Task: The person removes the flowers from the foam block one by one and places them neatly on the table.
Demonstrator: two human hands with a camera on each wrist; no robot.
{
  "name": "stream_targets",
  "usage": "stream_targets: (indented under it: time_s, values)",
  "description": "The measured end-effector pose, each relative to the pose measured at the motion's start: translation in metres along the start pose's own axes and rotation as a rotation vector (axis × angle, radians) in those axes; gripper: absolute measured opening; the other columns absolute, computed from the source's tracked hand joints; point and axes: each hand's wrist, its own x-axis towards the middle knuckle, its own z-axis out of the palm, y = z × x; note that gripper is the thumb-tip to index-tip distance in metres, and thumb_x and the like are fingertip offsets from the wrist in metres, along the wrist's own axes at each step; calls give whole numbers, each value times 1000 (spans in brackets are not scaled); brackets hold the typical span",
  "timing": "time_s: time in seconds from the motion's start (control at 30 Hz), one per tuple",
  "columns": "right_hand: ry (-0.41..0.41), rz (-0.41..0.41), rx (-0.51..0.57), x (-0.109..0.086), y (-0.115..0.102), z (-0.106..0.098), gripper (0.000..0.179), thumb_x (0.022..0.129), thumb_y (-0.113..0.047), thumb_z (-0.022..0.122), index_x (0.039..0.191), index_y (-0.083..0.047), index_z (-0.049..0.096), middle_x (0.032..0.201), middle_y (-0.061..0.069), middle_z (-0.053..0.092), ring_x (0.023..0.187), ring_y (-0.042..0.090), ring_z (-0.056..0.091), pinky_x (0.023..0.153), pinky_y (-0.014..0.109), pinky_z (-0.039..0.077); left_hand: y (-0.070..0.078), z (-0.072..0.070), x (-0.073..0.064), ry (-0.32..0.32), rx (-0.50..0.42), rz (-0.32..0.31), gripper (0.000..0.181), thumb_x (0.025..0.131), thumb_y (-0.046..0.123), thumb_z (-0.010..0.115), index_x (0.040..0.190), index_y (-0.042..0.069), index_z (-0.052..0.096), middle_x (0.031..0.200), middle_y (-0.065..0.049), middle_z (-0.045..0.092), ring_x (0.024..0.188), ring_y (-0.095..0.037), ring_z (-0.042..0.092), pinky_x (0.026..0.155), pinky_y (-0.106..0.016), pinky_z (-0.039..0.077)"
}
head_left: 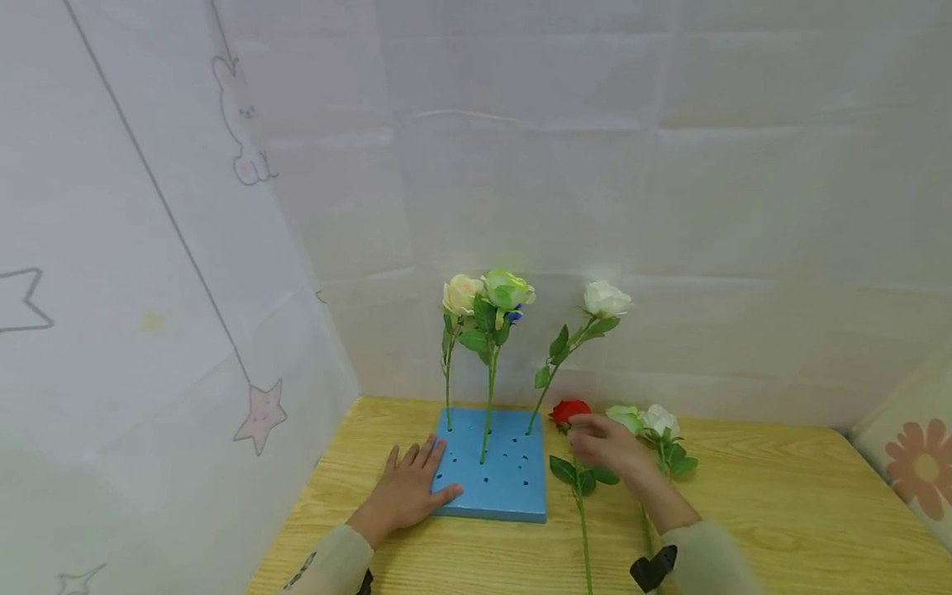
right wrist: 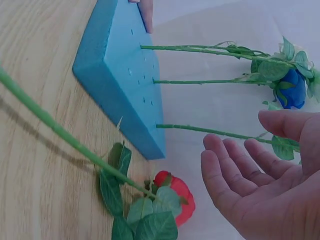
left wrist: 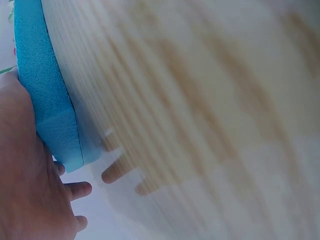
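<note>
A blue foam block (head_left: 491,500) full of small holes lies on the table. My left hand (head_left: 407,489) rests flat on its left edge, fingers spread. Several artificial roses stand in the block: a cream rose (head_left: 461,295), a green rose (head_left: 509,289), a blue rose (right wrist: 291,90) mostly hidden behind it in the head view, and a white rose (head_left: 606,299) leaning right. My right hand (head_left: 613,453) hovers above a red rose (head_left: 569,411) that lies right of the block. In the right wrist view its fingers are relaxed and apart, with nothing between them.
Beside the red rose, past my right hand, lie another green rose (head_left: 626,417) and another white rose (head_left: 660,421), heads toward the back. A pale cloth (head_left: 744,248) hangs behind the wooden table (head_left: 803,504), and a printed one (head_left: 149,330) covers the left side.
</note>
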Motion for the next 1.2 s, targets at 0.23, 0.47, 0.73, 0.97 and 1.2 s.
stream_targets:
  time_s: [0.23, 0.47, 0.73, 0.97, 1.2]
  values:
    - [-1, -21, 20, 11, -5, 14, 51, 99, -25, 68, 141, 2, 55, 129, 20, 64, 110, 31, 69, 98, 47, 54, 0, -2, 0, -11, 3, -2, 95, 95, 78, 34, 162, 11, 26, 167, -14, 23, 147, -45, 31, 115, -72, 13]
    - [22, -12, 55, 23, -9, 29, 44, 101, -14, 65, 140, 3, 55, 126, 23, 65, 108, 34, 69, 94, 44, 56, -2, 1, 1, -14, 45, -15, 97, 93, 82, 27, 164, 17, 22, 169, -9, 18, 149, -41, 30, 117, -69, 14]
    - [-7, -33, 94, 38, -10, 43, 48, 99, -17, 67, 140, 4, 54, 124, 23, 65, 109, 37, 69, 97, 48, 54, -4, 4, 1, 6, 53, -9, 96, 93, 82, 29, 163, 17, 24, 168, -8, 21, 148, -41, 32, 116, -69, 17]
    - [2, -32, 123, 49, -12, 58, 46, 98, -17, 69, 139, 1, 57, 122, 19, 67, 105, 30, 71, 95, 48, 55, -4, 6, 2, 7, 64, -14, 97, 93, 83, 27, 163, 18, 24, 169, -8, 20, 148, -40, 32, 117, -69, 16]
    - [-17, -45, 175, 62, -11, 75, 44, 99, -17, 68, 137, 2, 57, 124, 21, 66, 108, 35, 68, 98, 51, 53, -3, 5, 2, -9, 64, -31, 98, 92, 84, 27, 164, 19, 22, 169, -7, 19, 149, -39, 31, 117, -68, 14]
